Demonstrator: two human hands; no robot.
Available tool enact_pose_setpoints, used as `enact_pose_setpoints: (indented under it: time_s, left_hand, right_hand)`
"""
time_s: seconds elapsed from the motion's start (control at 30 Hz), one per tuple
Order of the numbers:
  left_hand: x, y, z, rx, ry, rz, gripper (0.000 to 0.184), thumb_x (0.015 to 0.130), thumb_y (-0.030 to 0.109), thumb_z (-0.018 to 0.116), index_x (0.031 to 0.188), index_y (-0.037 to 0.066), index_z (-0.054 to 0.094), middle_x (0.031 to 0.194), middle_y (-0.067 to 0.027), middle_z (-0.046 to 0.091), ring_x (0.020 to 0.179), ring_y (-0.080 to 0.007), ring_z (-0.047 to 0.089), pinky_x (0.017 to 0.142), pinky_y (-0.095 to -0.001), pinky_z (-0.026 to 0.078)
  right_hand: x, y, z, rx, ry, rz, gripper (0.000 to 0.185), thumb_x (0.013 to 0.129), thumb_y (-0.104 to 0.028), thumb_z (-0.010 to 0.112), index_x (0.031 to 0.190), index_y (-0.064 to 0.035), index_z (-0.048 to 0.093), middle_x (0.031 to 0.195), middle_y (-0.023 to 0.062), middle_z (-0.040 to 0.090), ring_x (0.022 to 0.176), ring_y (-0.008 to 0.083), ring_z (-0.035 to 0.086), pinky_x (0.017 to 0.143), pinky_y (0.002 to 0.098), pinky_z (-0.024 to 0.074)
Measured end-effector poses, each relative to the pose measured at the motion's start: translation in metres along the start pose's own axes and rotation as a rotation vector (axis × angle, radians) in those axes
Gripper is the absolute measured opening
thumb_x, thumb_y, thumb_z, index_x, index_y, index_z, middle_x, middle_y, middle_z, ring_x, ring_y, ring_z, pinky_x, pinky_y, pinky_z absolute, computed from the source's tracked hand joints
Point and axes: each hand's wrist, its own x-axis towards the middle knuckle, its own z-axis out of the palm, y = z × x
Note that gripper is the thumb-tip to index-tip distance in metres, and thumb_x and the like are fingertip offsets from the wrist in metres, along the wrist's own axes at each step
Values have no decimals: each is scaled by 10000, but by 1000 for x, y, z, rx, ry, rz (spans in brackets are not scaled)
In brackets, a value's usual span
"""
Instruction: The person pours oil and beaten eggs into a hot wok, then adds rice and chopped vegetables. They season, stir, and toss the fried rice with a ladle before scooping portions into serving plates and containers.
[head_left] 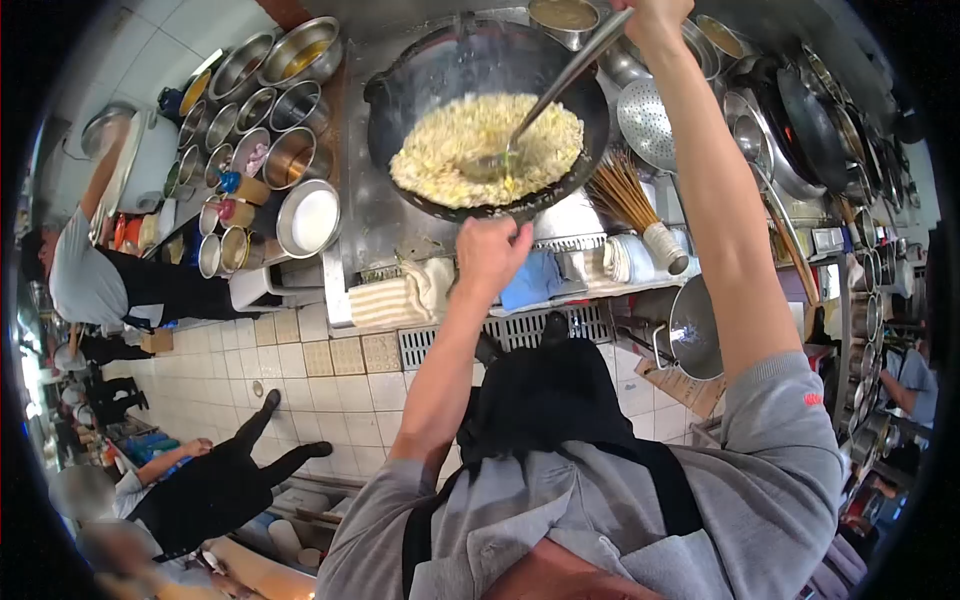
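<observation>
A large black wok (590, 130) sits on the steel stove, full of loose yellow-white fried rice (440, 140) with egg and steam rising over it. My left hand (488, 255) is closed at the wok's near edge, gripping it; its fingertips are hidden. Up at the top edge of the view, my right hand (658, 18) is wrapped round the end of a long-handled ladle (570, 72). The ladle's bowl rests down in the rice, partly covered by it.
Left of the stove stand several metal bowls (300, 60) and a tub of white contents (308, 218). A bamboo brush (625, 195) and a perforated skimmer (648, 125) lie to the right. Folded cloths (390, 300) line the front edge. Co-workers (205, 495) stand behind and at left.
</observation>
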Motion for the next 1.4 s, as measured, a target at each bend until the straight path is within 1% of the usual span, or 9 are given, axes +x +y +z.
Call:
enact_pose_setpoints:
  time_s: [0.13, 0.17, 0.33, 0.53, 0.73, 0.97, 1.13, 1.2, 1.4]
  left_hand:
    - [-92, 35, -26, 13, -81, 82, 367, 759, 243, 734, 508, 112, 501, 489, -91, 512, 449, -291, 523, 508, -395, 436]
    - [-83, 50, -35, -151, 172, 117, 364, 740, 219, 747, 501, 120, 491, 486, -83, 505, 431, -271, 511, 474, -385, 418]
    - [14, 30, -54, -102, 35, 47, 357, 784, 238, 714, 541, 70, 514, 497, -129, 517, 473, -335, 535, 483, -433, 425]
    - [-110, 13, -22, -56, -153, 97, 345, 766, 239, 729, 510, 90, 550, 488, -99, 531, 442, -285, 540, 499, -375, 409]
    - [12, 34, -70, -104, -25, 72, 346, 775, 251, 724, 546, 79, 531, 533, -105, 570, 463, -309, 568, 445, -406, 438]
    - [-104, 15, -43, -173, -63, 152, 283, 757, 204, 715, 544, 99, 564, 504, -101, 551, 456, -291, 563, 457, -380, 426]
    - [10, 24, -70, -91, 4, 110, 302, 772, 259, 708, 564, 82, 579, 522, -113, 564, 469, -324, 566, 478, -414, 449]
    - [-11, -2, -31, -97, 12, 94, 307, 778, 270, 705, 577, 69, 591, 519, -122, 563, 486, -344, 569, 490, -426, 457]
    - [-90, 16, -60, -115, -100, 155, 326, 770, 251, 710, 530, 89, 559, 499, -113, 556, 451, -286, 568, 491, -399, 460]
  right_hand:
    - [7, -44, 8, 137, -59, -48, 291, 856, -288, 660, 716, -106, 481, 504, 8, 388, 410, 151, 415, 369, 338, 337]
    - [15, -56, 9, 145, -88, -48, 286, 855, -286, 661, 722, -108, 481, 501, 7, 383, 406, 151, 410, 369, 341, 338]
    - [-18, -21, 37, -28, -18, -137, 296, 833, -293, 680, 712, -113, 479, 464, -3, 355, 348, 160, 376, 351, 336, 338]
    - [-39, -70, 33, 87, -105, -147, 306, 848, -286, 670, 691, -109, 477, 472, -1, 368, 363, 157, 397, 350, 322, 342]
    - [-56, -34, 49, -109, -41, -242, 289, 837, -254, 683, 684, -98, 493, 481, 8, 422, 351, 162, 421, 338, 333, 333]
    - [-57, -86, 49, 59, -103, -218, 289, 861, -225, 650, 664, -129, 462, 485, -10, 412, 351, 144, 396, 344, 316, 328]
    - [-26, -26, 41, 195, -263, -89, 281, 847, -216, 669, 668, -135, 469, 508, 5, 461, 372, 146, 437, 353, 307, 341]
    - [-81, -12, 53, -100, -37, -361, 325, 857, -218, 679, 653, -127, 443, 501, 13, 466, 350, 146, 421, 337, 313, 342]
    - [-80, -93, 59, 79, -84, -276, 297, 867, -247, 682, 723, -125, 453, 488, -13, 419, 356, 136, 420, 331, 308, 332]
